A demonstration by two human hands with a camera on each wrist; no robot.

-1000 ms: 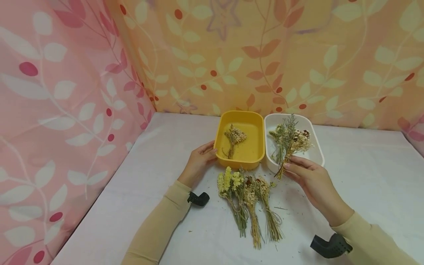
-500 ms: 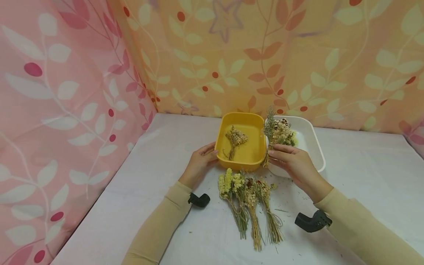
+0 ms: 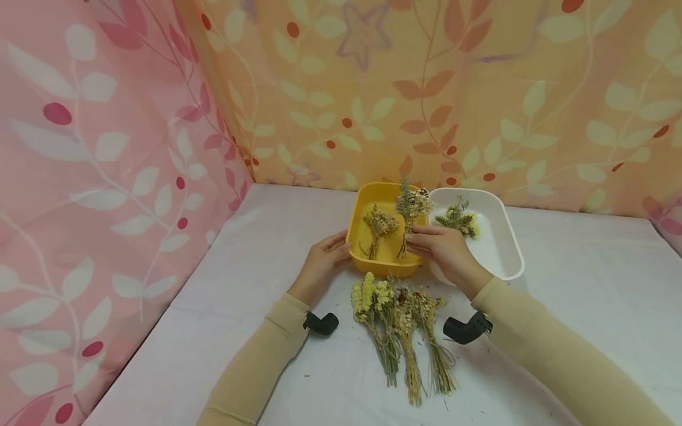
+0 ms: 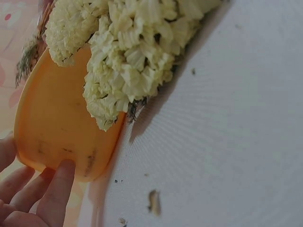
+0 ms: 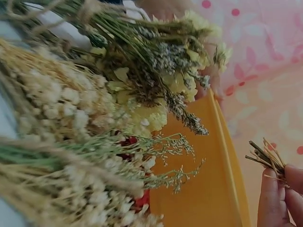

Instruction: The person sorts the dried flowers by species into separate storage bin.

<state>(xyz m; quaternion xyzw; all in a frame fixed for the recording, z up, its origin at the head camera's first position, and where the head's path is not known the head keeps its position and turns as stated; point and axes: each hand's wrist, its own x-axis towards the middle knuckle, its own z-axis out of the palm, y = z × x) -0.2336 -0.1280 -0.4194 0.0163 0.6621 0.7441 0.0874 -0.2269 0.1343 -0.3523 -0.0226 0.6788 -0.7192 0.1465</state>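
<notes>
The right hand (image 3: 447,251) pinches the grey-green and cream dried-flower bunch (image 3: 411,204) by its stems, heads pointing forward, over the right half of the yellow, round-cornered plastic tray (image 3: 386,265), whose left side the left hand (image 3: 321,261) touches with extended fingers.

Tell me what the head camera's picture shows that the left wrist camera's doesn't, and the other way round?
Only the head view shows the white tray and the beige dried-flower bunch lying inside the yellow tray.
Only the left wrist view shows dark smudges on the yellow tray's outer wall.
Both show the left hand touching that tray, the pale yellow dried flowers and the white tabletop.
</notes>
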